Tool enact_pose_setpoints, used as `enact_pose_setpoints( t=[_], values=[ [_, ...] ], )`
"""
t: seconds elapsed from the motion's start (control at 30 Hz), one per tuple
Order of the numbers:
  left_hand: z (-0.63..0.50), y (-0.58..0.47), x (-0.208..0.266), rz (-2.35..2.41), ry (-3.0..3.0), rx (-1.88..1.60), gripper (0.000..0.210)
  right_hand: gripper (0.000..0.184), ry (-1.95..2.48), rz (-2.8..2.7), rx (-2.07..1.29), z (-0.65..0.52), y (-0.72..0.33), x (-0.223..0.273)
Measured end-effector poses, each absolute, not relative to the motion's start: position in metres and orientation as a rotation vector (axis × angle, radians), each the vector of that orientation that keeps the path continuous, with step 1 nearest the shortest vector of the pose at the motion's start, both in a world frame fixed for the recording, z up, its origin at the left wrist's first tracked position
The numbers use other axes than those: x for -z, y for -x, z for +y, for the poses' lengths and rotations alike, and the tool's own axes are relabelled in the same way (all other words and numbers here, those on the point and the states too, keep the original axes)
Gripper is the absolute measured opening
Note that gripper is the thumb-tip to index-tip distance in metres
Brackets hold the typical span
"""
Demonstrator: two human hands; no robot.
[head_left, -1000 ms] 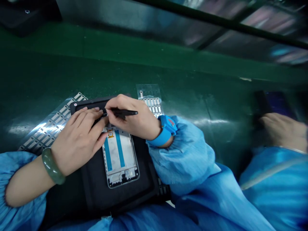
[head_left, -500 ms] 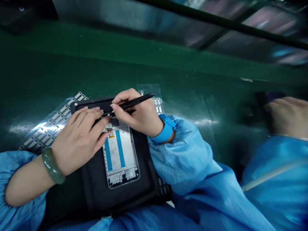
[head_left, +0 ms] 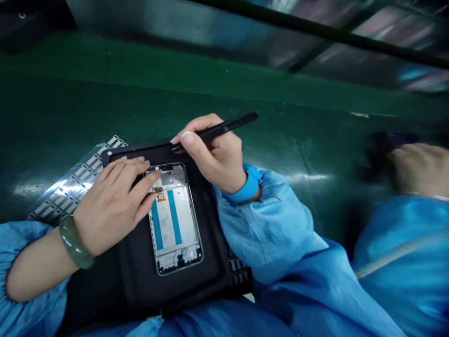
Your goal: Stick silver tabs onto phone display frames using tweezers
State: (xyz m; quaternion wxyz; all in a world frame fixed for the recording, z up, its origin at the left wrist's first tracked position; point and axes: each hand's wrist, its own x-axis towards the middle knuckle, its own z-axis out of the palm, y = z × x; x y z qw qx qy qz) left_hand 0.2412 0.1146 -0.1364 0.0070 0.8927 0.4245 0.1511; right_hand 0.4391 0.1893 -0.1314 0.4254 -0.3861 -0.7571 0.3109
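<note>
Left hand (head_left: 112, 206): fingers flat, gripping nothing, pressing the top left corner of the phone frame (head_left: 174, 217).
Right hand (head_left: 213, 154): closed around black tweezers (head_left: 219, 128), lifted just beyond the frame's top edge.
Phone frame: seated in the black tray (head_left: 206, 262).
Risk: uneven fingertip pressure could shift the orange flex (head_left: 161, 195); a descending tweezer tip may scratch it.
Beyond: a co-worker's hand (head_left: 419, 168), well right of the frame.

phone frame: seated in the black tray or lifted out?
Seated. The phone frame lies flat inside the black tray; left hand fingertips rest on its top end.
</note>
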Motion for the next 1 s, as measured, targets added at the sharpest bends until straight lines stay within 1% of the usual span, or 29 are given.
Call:
enact_pose_setpoints(
  t=[0.17, 0.3, 0.4, 0.5, 0.7, 0.8, 1.0],
  values=[
    [0.115, -0.241, 0.137, 1.329, -2.798, -0.465, 0.033, 0.017, 0.844, -1.958, -0.948, 0.185, -0.434, 0.142],
    [0.115, -0.241, 0.137, 1.325, -2.798, -0.461, 0.033, 0.018, 0.830, -1.960, -0.958, 0.186, -0.433, 0.147],
    [0.115, -0.241, 0.137, 1.328, -2.801, -0.465, 0.033, 0.018, 0.833, -1.963, -0.919, 0.187, -0.434, 0.146],
    [0.115, -0.241, 0.136, 1.328, -2.806, -0.475, 0.032, 0.013, 0.829, -2.015, -0.869, 0.185, -0.433, 0.142],
    [0.115, -0.241, 0.136, 1.331, -2.817, -0.473, 0.032, 0.008, 0.807, -2.104, -0.639, 0.183, -0.432, 0.140],
    [0.115, -0.241, 0.136, 1.335, -2.809, -0.465, 0.032, 0.008, 0.810, -2.151, -0.580, 0.182, -0.431, 0.139],
    [0.115, -0.241, 0.136, 1.322, -2.775, -0.477, 0.031, 0.016, 0.753, -2.401, -0.430, 0.177, -0.426, 0.130]
  ],
)
